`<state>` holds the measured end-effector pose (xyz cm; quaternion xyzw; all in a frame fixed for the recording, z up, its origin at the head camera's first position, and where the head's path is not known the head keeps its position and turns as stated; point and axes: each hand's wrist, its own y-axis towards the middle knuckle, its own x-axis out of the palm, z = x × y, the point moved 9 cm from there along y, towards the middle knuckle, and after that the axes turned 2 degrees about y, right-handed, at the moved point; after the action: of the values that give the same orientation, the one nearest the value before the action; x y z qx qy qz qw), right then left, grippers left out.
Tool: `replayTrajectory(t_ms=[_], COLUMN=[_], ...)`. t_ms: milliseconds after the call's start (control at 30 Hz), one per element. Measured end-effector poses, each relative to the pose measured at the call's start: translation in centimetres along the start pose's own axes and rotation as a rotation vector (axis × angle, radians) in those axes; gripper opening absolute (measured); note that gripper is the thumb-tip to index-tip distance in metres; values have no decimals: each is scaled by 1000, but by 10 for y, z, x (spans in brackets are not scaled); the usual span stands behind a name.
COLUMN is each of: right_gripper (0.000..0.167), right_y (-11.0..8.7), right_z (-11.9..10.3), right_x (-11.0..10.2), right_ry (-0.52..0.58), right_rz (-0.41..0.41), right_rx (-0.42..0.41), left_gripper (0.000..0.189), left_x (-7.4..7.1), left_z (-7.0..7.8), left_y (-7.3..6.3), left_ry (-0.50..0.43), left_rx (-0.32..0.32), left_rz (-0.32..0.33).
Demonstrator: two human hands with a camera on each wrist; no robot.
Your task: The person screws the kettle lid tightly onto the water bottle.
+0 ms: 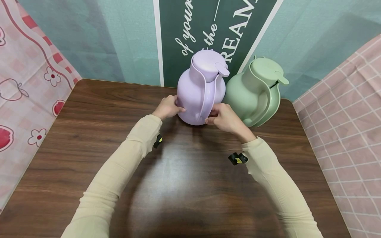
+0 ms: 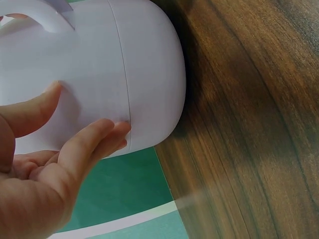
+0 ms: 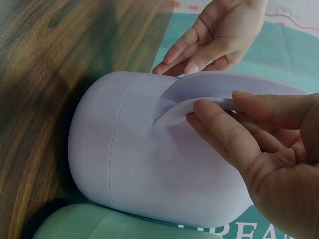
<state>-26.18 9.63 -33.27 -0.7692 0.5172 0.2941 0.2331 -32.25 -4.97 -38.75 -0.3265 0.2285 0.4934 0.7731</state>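
Observation:
A lilac vacuum jug with a round body, a lid with a thumb lever and a wide handle stands upright at the back of the table. My left hand rests on its left side; in the left wrist view the loosely spread thumb and fingers touch the jug's smooth wall. On the other side, my right hand is at the lower part of the handle. In the right wrist view, the thumb and fingers pinch the edge of that handle.
A matching green jug stands close on the right of the lilac one, its handle toward the front right. Behind both hangs a teal cloth with a dark lettered panel. Brown wooden table top extends in front, between patterned side cloths.

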Motion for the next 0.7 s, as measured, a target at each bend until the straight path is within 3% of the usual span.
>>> replayTrajectory(t_ms=[700], right_gripper=[20], right_y=[-2], right_z=[-1], right_x=[0], right_ry=[-14], right_rz=[32], right_rx=[-22], left_gripper=[66], left_x=[4], left_z=[-2], left_y=[-3], left_ry=[46], left_rx=[30], left_rz=[-26])
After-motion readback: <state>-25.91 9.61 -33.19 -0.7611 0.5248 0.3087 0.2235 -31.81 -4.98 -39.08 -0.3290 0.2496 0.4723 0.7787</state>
